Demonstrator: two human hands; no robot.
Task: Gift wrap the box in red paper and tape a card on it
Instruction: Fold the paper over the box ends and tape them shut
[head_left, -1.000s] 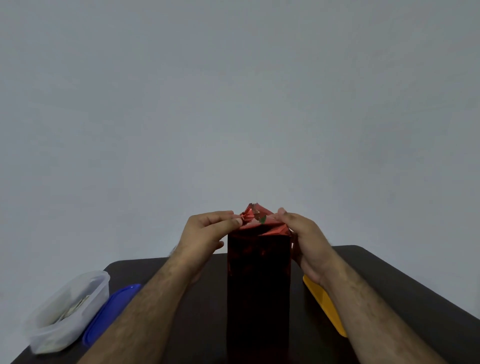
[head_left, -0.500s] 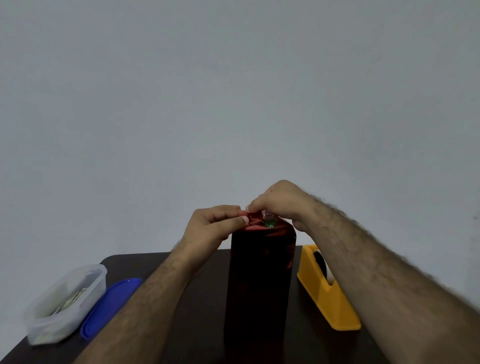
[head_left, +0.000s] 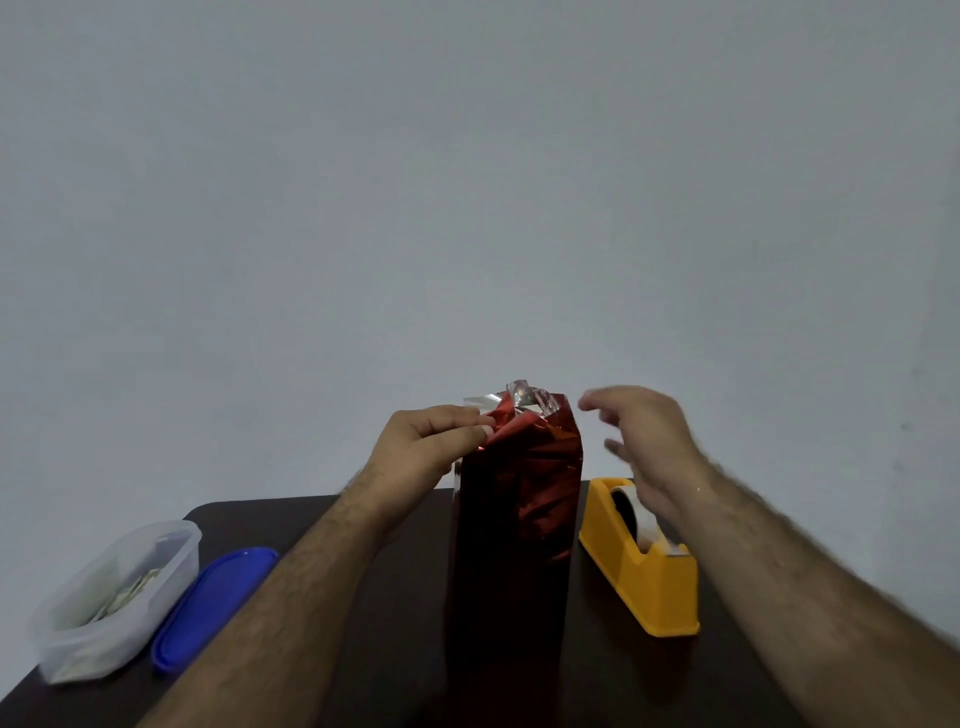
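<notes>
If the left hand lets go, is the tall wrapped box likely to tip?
Probably yes: the wrapped box stands tall on a narrow base. Its shiny foil looks slippery, and only the left hand pinches its top.

I see shiny red paper (head_left: 519, 493) with silver crumple on top, yellow tape dispenser (head_left: 644, 577) at 3 o'clock, blue lid (head_left: 208, 603) and translucent white tub (head_left: 119, 597) at 9, dark brown table (head_left: 395, 623).

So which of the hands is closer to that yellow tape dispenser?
Right. The right hand hovers just above the tape dispenser; the left hand pinches paper across the wrapped box.
</notes>
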